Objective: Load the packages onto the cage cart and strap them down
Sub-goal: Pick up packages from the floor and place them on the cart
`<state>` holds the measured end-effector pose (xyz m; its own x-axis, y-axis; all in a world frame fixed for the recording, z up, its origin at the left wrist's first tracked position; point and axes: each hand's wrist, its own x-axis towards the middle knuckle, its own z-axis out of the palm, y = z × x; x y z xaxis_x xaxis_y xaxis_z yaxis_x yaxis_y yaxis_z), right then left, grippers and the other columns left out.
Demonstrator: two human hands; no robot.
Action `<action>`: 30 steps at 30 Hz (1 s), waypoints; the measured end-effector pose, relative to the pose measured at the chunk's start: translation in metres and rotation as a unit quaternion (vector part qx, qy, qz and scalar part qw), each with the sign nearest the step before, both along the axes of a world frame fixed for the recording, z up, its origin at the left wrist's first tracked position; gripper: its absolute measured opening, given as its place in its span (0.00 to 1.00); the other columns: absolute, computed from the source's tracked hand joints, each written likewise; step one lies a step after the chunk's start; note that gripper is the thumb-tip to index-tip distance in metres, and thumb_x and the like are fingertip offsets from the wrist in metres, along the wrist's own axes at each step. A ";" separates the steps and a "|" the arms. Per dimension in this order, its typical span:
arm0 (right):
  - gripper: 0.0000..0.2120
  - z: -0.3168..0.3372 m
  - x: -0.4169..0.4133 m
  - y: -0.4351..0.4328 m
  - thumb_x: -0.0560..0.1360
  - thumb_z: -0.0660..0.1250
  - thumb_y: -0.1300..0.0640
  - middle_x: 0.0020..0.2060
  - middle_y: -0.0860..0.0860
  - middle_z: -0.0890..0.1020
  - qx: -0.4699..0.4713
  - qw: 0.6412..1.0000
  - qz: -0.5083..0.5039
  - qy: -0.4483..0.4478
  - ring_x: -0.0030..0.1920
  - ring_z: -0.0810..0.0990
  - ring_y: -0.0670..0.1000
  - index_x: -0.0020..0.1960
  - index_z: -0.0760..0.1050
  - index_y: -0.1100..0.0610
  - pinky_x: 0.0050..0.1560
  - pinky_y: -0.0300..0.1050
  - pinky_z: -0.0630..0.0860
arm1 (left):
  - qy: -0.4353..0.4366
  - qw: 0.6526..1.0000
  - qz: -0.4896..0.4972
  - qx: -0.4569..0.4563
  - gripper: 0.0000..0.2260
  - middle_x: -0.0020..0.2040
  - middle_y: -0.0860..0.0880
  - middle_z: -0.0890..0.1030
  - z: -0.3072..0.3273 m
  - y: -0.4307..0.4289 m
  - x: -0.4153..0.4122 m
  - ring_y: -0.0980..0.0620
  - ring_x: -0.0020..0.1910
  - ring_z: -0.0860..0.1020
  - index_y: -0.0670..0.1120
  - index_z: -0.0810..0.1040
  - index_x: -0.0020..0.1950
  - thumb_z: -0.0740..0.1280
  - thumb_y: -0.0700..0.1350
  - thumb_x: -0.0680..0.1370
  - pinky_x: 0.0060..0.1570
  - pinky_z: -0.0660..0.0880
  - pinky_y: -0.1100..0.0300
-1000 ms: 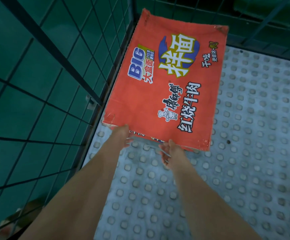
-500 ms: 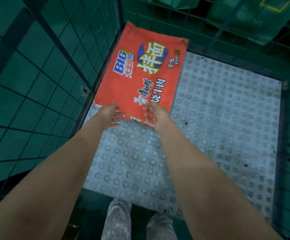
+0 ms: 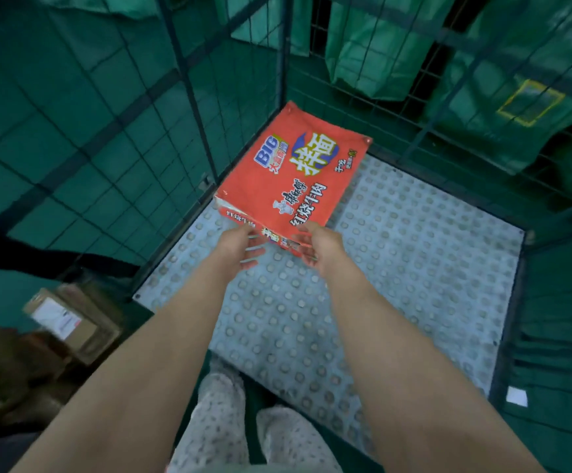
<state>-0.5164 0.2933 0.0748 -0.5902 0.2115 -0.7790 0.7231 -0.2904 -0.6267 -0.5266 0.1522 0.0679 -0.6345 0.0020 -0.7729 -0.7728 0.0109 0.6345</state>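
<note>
Your head cam gives dim, flat, green-cast light, soft focus overall, motion blur on cardboard boxes [image 3: 69,322] lower L, wide-angle bowing of cage bars [image 3: 189,90] twd edges.

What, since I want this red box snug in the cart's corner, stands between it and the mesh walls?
Nothing visible. The red cardboard box sits in the far left corner of the grey studded cart floor, beside the wire mesh walls. The left hand and right hand are at its near edge.

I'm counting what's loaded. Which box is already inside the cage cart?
The red printed box, in the far left corner of the cart's studded floor. The brown cardboard boxes sit outside the mesh wall, left of it.
</note>
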 end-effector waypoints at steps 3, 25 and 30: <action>0.11 0.014 0.014 -0.012 0.78 0.60 0.58 0.26 0.48 0.77 0.012 0.999 0.046 0.006 0.20 0.70 0.43 0.37 0.72 0.54 0.29 0.36 0.61 | 0.000 0.999 0.033 -0.003 0.09 0.43 0.50 0.78 0.018 -0.010 0.024 0.53 0.40 0.76 0.46 0.72 0.45 0.56 0.46 0.81 0.48 0.70 0.57; 0.11 0.003 0.180 -0.164 0.79 0.58 0.57 0.34 0.50 0.77 0.014 0.937 0.350 -0.008 0.29 0.71 0.47 0.39 0.72 0.54 0.30 0.37 0.64 | -0.049 0.952 0.299 -0.038 0.10 0.46 0.51 0.78 0.008 -0.141 0.263 0.50 0.46 0.76 0.48 0.71 0.53 0.52 0.47 0.83 0.42 0.68 0.58; 0.10 -0.016 0.239 -0.195 0.79 0.58 0.57 0.34 0.49 0.78 0.015 0.903 0.427 -0.043 0.30 0.72 0.46 0.40 0.74 0.54 0.32 0.38 0.67 | -0.076 0.926 0.365 -0.052 0.10 0.40 0.52 0.76 -0.006 -0.162 0.335 0.52 0.38 0.75 0.48 0.72 0.45 0.53 0.45 0.82 0.36 0.66 0.61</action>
